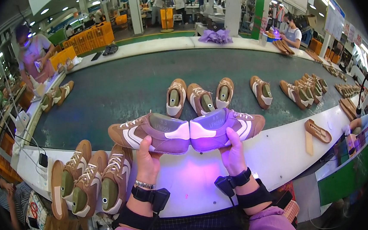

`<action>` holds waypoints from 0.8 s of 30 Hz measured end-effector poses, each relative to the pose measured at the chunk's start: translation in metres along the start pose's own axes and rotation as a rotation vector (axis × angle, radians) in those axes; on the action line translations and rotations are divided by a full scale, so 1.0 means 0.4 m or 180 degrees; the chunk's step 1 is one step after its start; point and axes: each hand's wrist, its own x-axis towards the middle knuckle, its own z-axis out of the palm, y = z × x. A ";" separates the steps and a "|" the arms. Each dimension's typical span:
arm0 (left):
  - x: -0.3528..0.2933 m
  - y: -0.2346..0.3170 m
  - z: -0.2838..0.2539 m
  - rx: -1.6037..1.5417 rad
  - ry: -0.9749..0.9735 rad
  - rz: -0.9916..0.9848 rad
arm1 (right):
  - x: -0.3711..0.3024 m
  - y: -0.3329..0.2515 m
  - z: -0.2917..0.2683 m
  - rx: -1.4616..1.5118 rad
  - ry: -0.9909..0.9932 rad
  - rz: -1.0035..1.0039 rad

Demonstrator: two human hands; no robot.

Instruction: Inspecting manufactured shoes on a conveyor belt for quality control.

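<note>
My left hand (146,161) is closed round a brown sneaker (129,134) with white side stripes, its toe pointing left. A matching brown sneaker (249,123), toe to the right, is gripped by my right hand (234,154). The two shoes are held up heel to heel, their white heel patches meeting under purple light. Green lasts fill both shoes. My thumbs press on the near sides; the other fingers are mostly hidden beneath. Just beyond them, several more sneakers (200,98) stand on the dark green conveyor belt (125,80).
Laced sneakers (115,176) stand on the white ledge (185,184) at my left, beside a loose sole (58,189). Another sole (318,131) lies on the right. More sneakers (305,90) sit along the belt's right part. Co-workers (34,53) work at the far left and far right.
</note>
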 end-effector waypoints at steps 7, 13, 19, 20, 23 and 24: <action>-0.007 0.003 0.001 -0.0053 0.0032 0.0082 | -0.002 0.003 -0.014 -0.0286 0.0087 -0.0242; -0.001 -0.009 -0.009 0.0217 0.0096 -0.0062 | -0.001 -0.002 -0.005 -0.0165 0.0078 -0.0095; 0.007 -0.013 0.010 -0.0138 0.0091 -0.0142 | -0.001 -0.006 0.011 0.0064 0.0065 0.0016; 0.006 -0.015 0.010 -0.0136 0.0098 -0.0130 | -0.004 -0.008 0.017 0.0113 0.0063 0.0000; 0.004 -0.020 0.008 -0.0269 0.0057 -0.0157 | -0.011 -0.008 0.023 0.0189 0.0044 -0.0017; 0.003 -0.021 0.008 -0.0306 0.0061 -0.0167 | -0.013 -0.009 0.024 0.0216 0.0038 -0.0012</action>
